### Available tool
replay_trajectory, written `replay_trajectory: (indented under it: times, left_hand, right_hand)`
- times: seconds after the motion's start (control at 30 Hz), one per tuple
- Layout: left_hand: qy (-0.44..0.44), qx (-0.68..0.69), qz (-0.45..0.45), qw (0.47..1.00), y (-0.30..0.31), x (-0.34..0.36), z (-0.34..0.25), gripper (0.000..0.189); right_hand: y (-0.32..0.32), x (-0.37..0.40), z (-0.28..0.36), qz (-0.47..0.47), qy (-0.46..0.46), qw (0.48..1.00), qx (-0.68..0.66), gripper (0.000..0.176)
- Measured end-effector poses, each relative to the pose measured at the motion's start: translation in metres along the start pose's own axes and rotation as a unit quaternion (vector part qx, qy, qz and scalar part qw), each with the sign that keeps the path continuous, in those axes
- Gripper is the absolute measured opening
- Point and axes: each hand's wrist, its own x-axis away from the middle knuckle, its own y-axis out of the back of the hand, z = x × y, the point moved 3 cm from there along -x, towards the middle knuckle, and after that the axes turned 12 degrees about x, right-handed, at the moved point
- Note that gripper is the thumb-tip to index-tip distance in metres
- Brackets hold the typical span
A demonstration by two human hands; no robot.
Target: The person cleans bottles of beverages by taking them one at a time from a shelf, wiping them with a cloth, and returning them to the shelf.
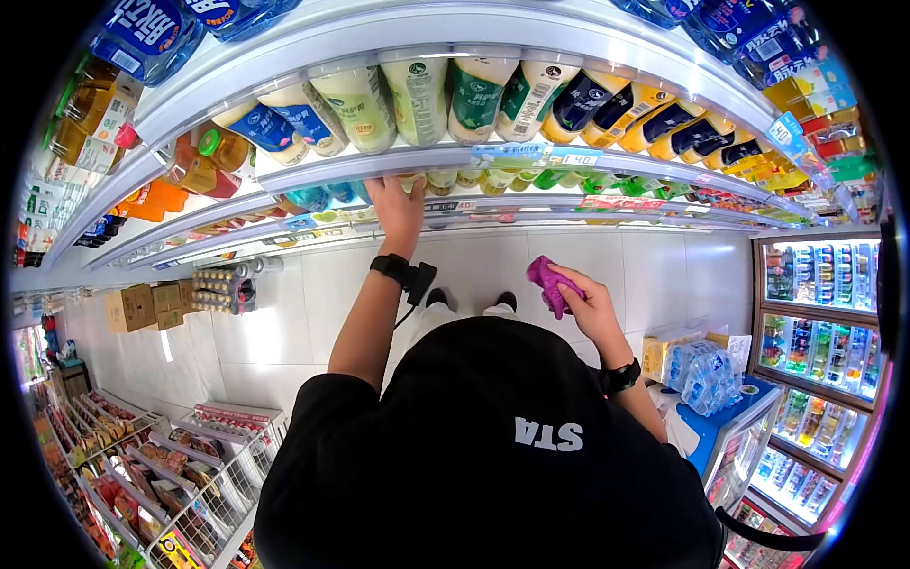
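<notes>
My left hand (396,211) reaches in under the front edge of the upper shelf. Its fingers are partly hidden and seem closed around a pale yellow-green bottle (409,180) in the row below. A crumpled purple cloth (552,284) is pinched in my right hand (590,302), held out over the floor, apart from the shelves. Directly above my left hand, milky drink bottles with green labels (417,100) and blue labels (265,128) stand in a row. A blue price tag (536,156) runs along that shelf's edge.
Glass-door drink fridges (820,346) line the right side. Wrapped water bottles (701,375) sit on a blue-topped chest (697,431) behind my right arm. Cardboard boxes (133,308) and packed cans (220,289) stand on the floor at left. A wire snack rack (223,488) is behind left.
</notes>
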Motion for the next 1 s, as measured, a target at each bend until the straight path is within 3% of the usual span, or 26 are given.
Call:
replay_trajectory:
  times: [0.1,0.2,0.27,0.5,0.57,0.6,0.67,0.77,1.0]
  left_hand:
    - [-0.006,0.011,0.0,1.0,-0.005,0.005,0.003,0.064]
    - [0.058,0.034,-0.022,0.998,0.001,0.016,-0.001,0.061]
    - [0.067,0.015,0.13,0.989,-0.004,0.022,-0.003,0.05]
    - [0.074,0.101,0.139,0.982,-0.028,-0.006,-0.04,0.034]
    - [0.269,0.145,0.222,0.926,-0.036,-0.012,-0.033,0.03]
    - [0.268,0.144,0.222,0.926,-0.037,-0.011,-0.033,0.03]
    - [0.195,0.199,0.121,0.953,-0.034,-0.017,-0.037,0.029]
    - [0.129,0.138,0.079,0.979,-0.035,-0.012,-0.035,0.028]
    - [0.116,0.058,0.123,0.984,-0.025,0.009,-0.061,0.032]
  right_hand:
    - [0.002,0.003,-0.001,-0.002,0.005,1.0,0.01,0.033]
    - [0.004,0.003,-0.006,-0.007,-0.006,1.0,-0.023,0.033]
    - [0.005,0.005,-0.01,-0.011,-0.01,1.0,-0.022,0.033]
    - [0.014,0.006,-0.009,0.002,0.02,1.0,0.007,0.034]
    - [0.018,0.009,-0.009,-0.018,0.011,1.0,-0.01,0.033]
    - [0.019,0.009,-0.011,-0.018,0.011,1.0,-0.011,0.033]
    - [0.021,0.008,-0.017,-0.015,0.003,0.999,-0.034,0.034]
    - [0.025,0.01,-0.014,-0.027,0.025,0.999,0.0,0.034]
    - [0.031,0.011,-0.021,-0.035,0.028,0.999,-0.016,0.033]
